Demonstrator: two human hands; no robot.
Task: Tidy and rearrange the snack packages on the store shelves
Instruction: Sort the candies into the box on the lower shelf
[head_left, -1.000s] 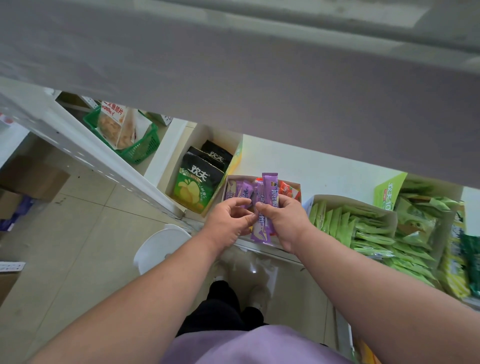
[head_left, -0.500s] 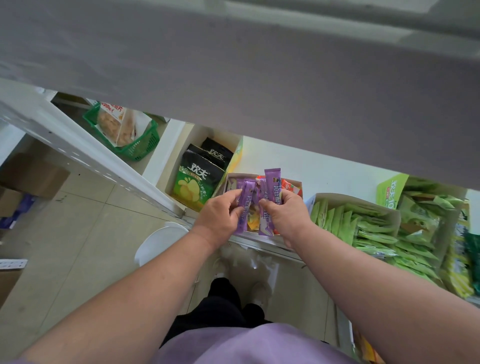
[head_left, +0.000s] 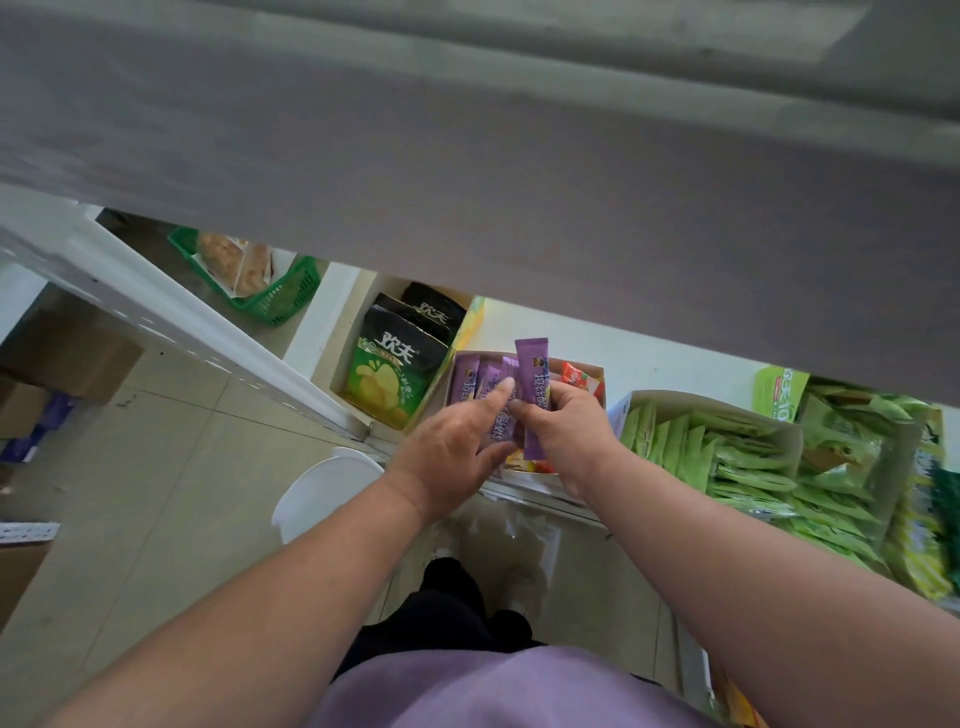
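A small open cardboard box (head_left: 597, 371) on the white shelf holds purple stick packets (head_left: 464, 382) at its left and red ones (head_left: 576, 375) at its right. My right hand (head_left: 563, 434) pinches a purple packet (head_left: 532, 374) upright over the box, with at least one more held behind it. My left hand (head_left: 452, 452) reaches in beside it, its forefinger stretched out onto the purple packets and its thumb under them.
Black-and-green chip bags (head_left: 397, 364) stand in a box to the left. A green basket (head_left: 270, 299) of bagged snacks sits further left. Boxes of green packets (head_left: 727, 452) fill the shelf to the right. An upper shelf (head_left: 519, 182) overhangs. A white stool (head_left: 322, 488) stands below.
My left hand has uncurled from the purple packets and now stretches its forefinger over them. My right hand keeps its packet raised in much the same place.
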